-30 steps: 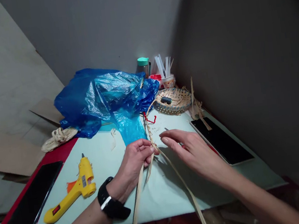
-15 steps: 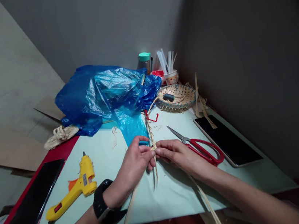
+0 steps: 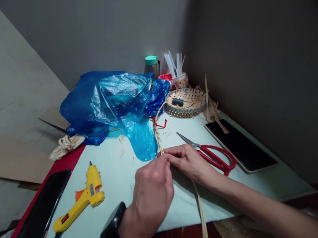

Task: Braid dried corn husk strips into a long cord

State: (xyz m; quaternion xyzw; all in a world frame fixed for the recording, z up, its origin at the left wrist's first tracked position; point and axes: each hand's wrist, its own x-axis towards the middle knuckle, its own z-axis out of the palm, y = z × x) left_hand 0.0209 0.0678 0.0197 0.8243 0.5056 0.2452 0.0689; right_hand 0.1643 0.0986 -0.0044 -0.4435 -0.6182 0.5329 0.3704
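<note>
A thin braid of straw point(image 3: 158, 136) runs from a red tie point(image 3: 160, 125) near the blue bag toward me. My left hand point(image 3: 153, 192), with a black watch on the wrist, is curled over the braid's near end, its back toward the camera. My right hand point(image 3: 190, 163) meets it from the right, fingers pinched on the straw at the same spot. One loose straw strip point(image 3: 201, 215) trails from under the hands off the table's front edge.
Red scissors point(image 3: 215, 156) lie just right of my right hand. A yellow glue gun point(image 3: 80, 201), a blue plastic bag point(image 3: 112, 101), a woven basket point(image 3: 186, 103), two dark slabs point(image 3: 240, 145) point(image 3: 39, 212), a cup of sticks point(image 3: 179, 79) and a straw bundle point(image 3: 65, 145) surround the pale mat point(image 3: 120, 178).
My right hand came in from the right and closed on the braid. My left hand rolled over the braid, turning its back up. The loose strips swung nearer together.
</note>
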